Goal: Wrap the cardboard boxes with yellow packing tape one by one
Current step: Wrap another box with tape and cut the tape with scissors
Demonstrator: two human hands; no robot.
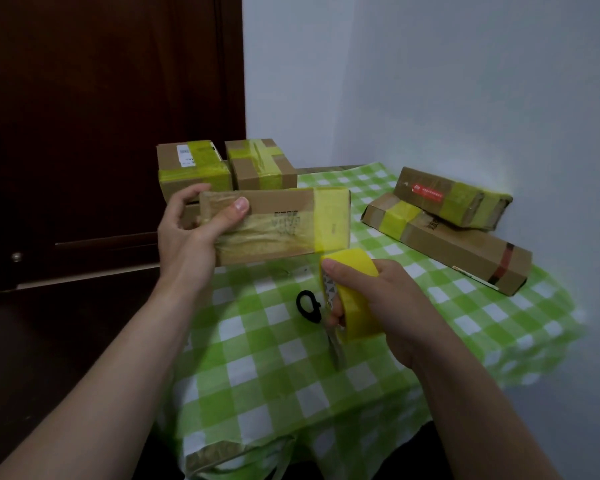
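Observation:
My left hand [191, 233] grips the left end of a long cardboard box [274, 225], held up above the table with its thumb across the front face. A band of yellow tape [331, 221] wraps the box's right end and runs down to the yellow tape roll [355, 292]. My right hand [378, 306] holds that roll just below the box's right corner, fingers through its core.
Black-handled scissors [309, 306] lie on the green checked tablecloth [257, 358] beside the roll. Two taped boxes [194, 168] [260, 164] stand at the back left. Two more taped boxes [452, 199] [447, 244] are stacked at the right by the wall. A dark door is at left.

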